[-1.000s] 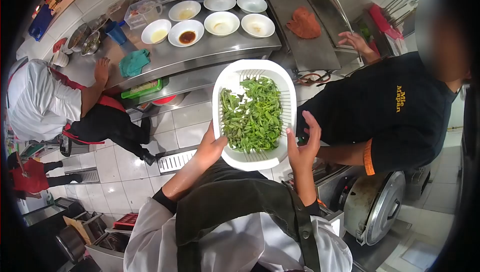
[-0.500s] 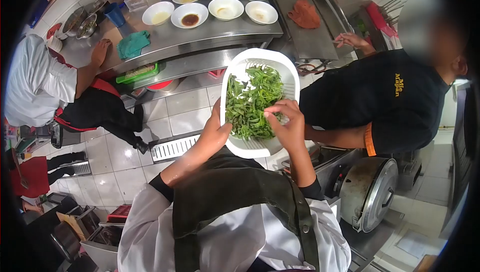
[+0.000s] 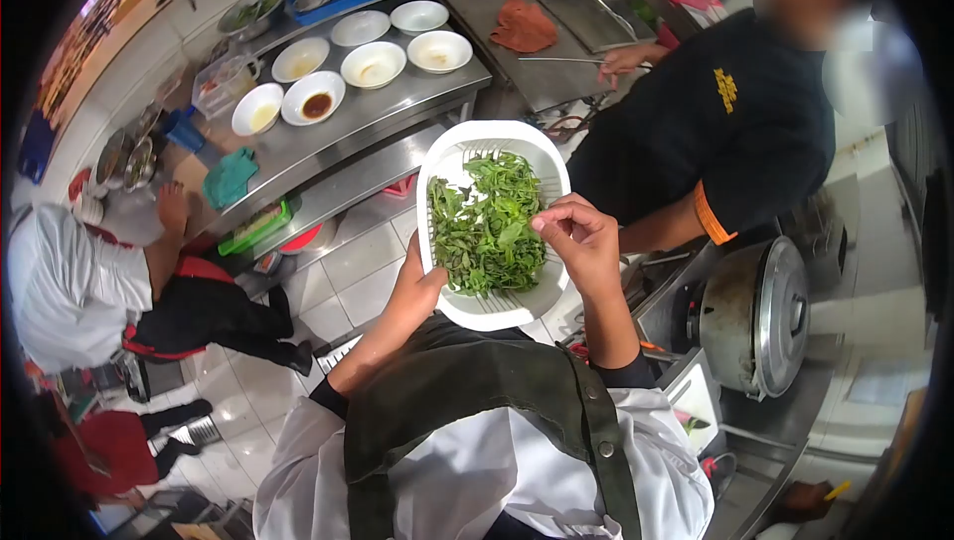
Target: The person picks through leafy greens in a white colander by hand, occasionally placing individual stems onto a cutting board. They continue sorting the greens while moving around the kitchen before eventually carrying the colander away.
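My left hand point(image 3: 411, 287) grips the lower left side of a white plastic basket point(image 3: 545, 151), thumb over the rim. Loose green herb leaves point(image 3: 487, 227) are heaped inside it, some of them darker on the left. Above the basket's right rim is my right hand point(image 3: 584, 240), thumb and fingertips pinched together close to the leaves. Whether a leaf is between those fingertips I cannot make out.
A steel counter point(image 3: 328, 157) ahead carries several white bowls point(image 3: 373, 65), one with dark sauce, and a teal cloth point(image 3: 231, 177). Co-workers in a black shirt point(image 3: 696, 128) and a white shirt point(image 3: 79, 282) stand on either side. A large lidded pot point(image 3: 735, 316) is at right.
My view has turned right, so the counter and bowls sit further left. My right hand has drawn back from over the leaves toward the basket's right rim.
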Action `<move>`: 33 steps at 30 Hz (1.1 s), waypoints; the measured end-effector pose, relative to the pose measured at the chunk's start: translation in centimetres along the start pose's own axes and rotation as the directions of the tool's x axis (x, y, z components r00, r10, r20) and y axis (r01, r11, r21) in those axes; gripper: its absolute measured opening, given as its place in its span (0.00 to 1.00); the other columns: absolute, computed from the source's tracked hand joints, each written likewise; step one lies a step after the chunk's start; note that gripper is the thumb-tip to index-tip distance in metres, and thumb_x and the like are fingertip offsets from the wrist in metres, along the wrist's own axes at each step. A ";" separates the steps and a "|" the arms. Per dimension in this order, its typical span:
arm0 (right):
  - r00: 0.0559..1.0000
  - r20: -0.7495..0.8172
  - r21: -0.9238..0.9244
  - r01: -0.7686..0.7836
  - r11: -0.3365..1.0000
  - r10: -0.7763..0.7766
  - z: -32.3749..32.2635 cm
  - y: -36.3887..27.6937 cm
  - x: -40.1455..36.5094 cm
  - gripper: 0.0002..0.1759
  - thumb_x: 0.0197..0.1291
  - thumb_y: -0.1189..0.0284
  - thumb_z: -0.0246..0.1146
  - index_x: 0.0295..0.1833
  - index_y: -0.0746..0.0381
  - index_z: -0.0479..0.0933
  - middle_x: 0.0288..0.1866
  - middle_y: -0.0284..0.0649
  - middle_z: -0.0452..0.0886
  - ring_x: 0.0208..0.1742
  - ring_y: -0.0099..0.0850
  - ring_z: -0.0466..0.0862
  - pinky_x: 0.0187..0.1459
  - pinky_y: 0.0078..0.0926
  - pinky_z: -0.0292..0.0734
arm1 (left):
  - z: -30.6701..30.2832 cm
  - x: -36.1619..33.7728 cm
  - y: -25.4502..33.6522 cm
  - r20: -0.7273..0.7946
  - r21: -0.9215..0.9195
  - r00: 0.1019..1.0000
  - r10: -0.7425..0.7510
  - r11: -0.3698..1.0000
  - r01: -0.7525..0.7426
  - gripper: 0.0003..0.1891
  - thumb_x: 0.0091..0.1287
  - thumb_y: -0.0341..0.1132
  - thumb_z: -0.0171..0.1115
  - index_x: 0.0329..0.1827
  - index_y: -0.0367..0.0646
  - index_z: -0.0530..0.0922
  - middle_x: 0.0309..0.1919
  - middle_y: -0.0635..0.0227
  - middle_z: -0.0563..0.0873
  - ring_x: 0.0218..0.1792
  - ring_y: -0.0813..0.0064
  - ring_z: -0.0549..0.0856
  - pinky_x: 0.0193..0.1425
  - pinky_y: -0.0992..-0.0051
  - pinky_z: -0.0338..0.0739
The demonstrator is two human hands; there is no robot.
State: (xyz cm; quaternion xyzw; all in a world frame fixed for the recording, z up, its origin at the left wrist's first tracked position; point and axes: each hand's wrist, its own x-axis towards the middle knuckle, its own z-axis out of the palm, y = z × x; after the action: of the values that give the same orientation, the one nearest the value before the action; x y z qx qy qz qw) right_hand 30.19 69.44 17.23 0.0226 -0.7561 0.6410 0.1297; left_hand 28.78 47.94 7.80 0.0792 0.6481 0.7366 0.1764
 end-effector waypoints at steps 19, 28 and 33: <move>0.881 -0.264 -0.864 -0.036 0.502 -0.392 -1.6 1.6 -10.5 0.07 0.41 0.71 0.67 0.29 0.55 0.77 0.31 0.31 0.76 0.35 0.30 0.73 0.38 0.32 0.59 | 0.8 3.4 -2.6 0.353 0.064 0.912 -0.210 0.978 0.201 0.25 0.50 0.23 0.46 0.56 0.32 0.64 0.43 0.64 0.76 0.43 0.73 0.75 0.48 0.77 0.69; -0.037 -0.941 -0.286 -0.439 0.852 -0.336 -14.9 6.3 -26.1 0.05 0.51 0.76 0.59 0.30 0.65 0.79 0.24 0.33 0.79 0.24 0.19 0.73 0.27 0.18 0.67 | 2.2 4.2 -2.2 0.392 0.022 0.869 -0.301 0.948 0.318 0.24 0.44 0.22 0.47 0.49 0.29 0.67 0.40 0.61 0.76 0.40 0.69 0.76 0.47 0.76 0.69; -0.536 -0.784 0.129 -0.634 0.762 -0.313 -22.8 13.4 -41.0 0.06 0.45 0.72 0.63 0.30 0.63 0.81 0.22 0.40 0.78 0.24 0.32 0.77 0.31 0.26 0.71 | 3.0 3.4 -2.8 0.275 0.023 0.921 -0.277 0.959 0.282 0.26 0.43 0.22 0.47 0.51 0.30 0.66 0.41 0.60 0.75 0.41 0.68 0.76 0.47 0.75 0.69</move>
State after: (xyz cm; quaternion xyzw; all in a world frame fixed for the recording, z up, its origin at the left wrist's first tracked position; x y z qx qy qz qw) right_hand 70.93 88.58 -1.64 -0.7277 -0.3694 0.0877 0.5712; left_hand 27.06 52.23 5.12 0.0861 0.6156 0.6911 0.3686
